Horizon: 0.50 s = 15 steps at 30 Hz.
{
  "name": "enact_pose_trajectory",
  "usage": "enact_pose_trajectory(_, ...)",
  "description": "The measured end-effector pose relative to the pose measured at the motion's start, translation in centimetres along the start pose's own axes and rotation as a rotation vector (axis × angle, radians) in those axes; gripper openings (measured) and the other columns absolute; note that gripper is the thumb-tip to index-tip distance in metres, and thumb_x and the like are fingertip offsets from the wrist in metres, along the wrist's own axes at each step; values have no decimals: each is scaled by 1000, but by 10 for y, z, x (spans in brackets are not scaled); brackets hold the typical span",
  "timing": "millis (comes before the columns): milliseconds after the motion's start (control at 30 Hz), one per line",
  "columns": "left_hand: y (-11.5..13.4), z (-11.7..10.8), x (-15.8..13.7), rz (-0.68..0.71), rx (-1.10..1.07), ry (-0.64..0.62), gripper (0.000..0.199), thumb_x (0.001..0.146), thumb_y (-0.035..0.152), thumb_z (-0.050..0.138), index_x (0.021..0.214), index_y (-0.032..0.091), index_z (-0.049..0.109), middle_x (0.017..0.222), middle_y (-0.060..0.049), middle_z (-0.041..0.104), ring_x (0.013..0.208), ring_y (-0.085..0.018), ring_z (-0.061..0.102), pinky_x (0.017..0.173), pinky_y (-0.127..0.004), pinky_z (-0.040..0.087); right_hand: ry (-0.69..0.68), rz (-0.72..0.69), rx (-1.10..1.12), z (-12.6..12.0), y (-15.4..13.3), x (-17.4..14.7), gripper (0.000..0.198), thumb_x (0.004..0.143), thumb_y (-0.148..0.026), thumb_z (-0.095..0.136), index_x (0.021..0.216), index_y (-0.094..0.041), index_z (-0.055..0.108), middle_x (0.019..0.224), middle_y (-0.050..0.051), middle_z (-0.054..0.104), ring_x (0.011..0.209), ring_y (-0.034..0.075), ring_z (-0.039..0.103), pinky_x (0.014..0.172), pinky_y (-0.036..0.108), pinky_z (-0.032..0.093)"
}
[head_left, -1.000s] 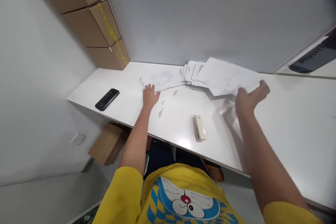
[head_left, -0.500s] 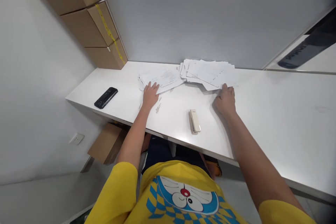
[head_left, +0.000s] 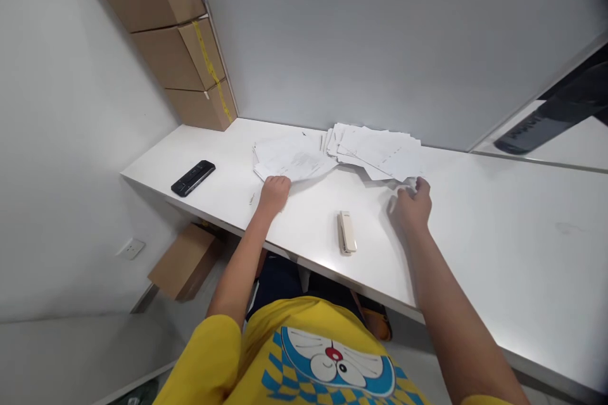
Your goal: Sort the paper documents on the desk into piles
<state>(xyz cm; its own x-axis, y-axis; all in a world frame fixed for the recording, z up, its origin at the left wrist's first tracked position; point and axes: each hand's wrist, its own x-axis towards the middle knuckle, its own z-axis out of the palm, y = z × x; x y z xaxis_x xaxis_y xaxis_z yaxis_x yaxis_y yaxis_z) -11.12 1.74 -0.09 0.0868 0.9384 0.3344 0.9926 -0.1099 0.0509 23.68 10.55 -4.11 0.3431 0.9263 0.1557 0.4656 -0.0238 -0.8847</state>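
Observation:
Loose white printed sheets (head_left: 295, 157) lie in a left-hand pile on the table. My left hand (head_left: 275, 194) is closed on the near edge of a paper there, its fingers curled over and the sheet bowed slightly upward. To the right, a thicker fanned stack of papers (head_left: 377, 150) rests against the back panel. At its near right corner, my right hand (head_left: 414, 202) has thumb and fingers pinched on the edge of a sheet; how many sheets it holds I cannot tell. A cream stapler (head_left: 347, 232) lies between my forearms, near the front edge.
A black phone (head_left: 193, 178) lies on the left of the white table (head_left: 498, 228). Cardboard boxes (head_left: 202, 107) are stacked at the back left corner, and another cardboard box (head_left: 183, 261) sits below the table. A grey panel (head_left: 361, 38) borders the back.
My left hand has gone from lying flat with spread fingers on the left papers to gripping their near edge. My right fingers have shifted at the stack's corner. The view has tilted slightly.

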Motion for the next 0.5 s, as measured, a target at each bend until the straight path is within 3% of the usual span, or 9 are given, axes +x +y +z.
enact_pose_trajectory(133, 18, -9, -35, 29, 2, 63, 23, 94, 8, 43, 94, 18, 63, 93, -11, 70, 94, -26, 67, 86, -41, 50, -12, 90, 2, -3, -10, -14, 70, 80, -35, 54, 146, -13, 46, 135, 20, 58, 128, 34, 54, 109, 48, 39)
enact_pose_trajectory(200, 23, -13, -54, 30, -52, 140, 26, 96, 10, 39, 100, 20, 63, 97, -10, 71, 96, -25, 68, 85, -41, 51, -9, 71, 15, -4, -20, -25, 66, 82, -35, 52, 145, -16, 47, 140, 17, 55, 133, 33, 50, 112, 47, 37)
enact_pose_trajectory(333, 34, -14, -86, 139, -262, 412, 26, 101, 23, 34, 113, 25, 57, 102, -9, 71, 99, -23, 69, 84, -40, 55, -28, -226, 39, -10, -48, -44, 57, 83, -36, 52, 137, -20, 55, 147, 12, 52, 141, 31, 41, 118, 46, 30)
enact_pose_trajectory(400, 43, -13, -95, 88, -383, 562, 25, 103, 34, 33, 113, 26, 54, 101, -9, 70, 98, -23, 68, 83, -41, 55, -181, -322, 98, -12, -62, -49, 53, 80, -38, 56, 130, -23, 62, 142, 10, 59, 139, 32, 45, 115, 45, 35)
enact_pose_trajectory(500, 59, -18, -90, -188, -527, 656, 28, 103, 45, 33, 104, 25, 53, 93, -8, 67, 92, -23, 66, 81, -40, 54, -494, -274, 223, -13, -72, -53, 44, 81, -50, 56, 116, -26, 71, 125, 8, 70, 128, 34, 56, 104, 46, 47)
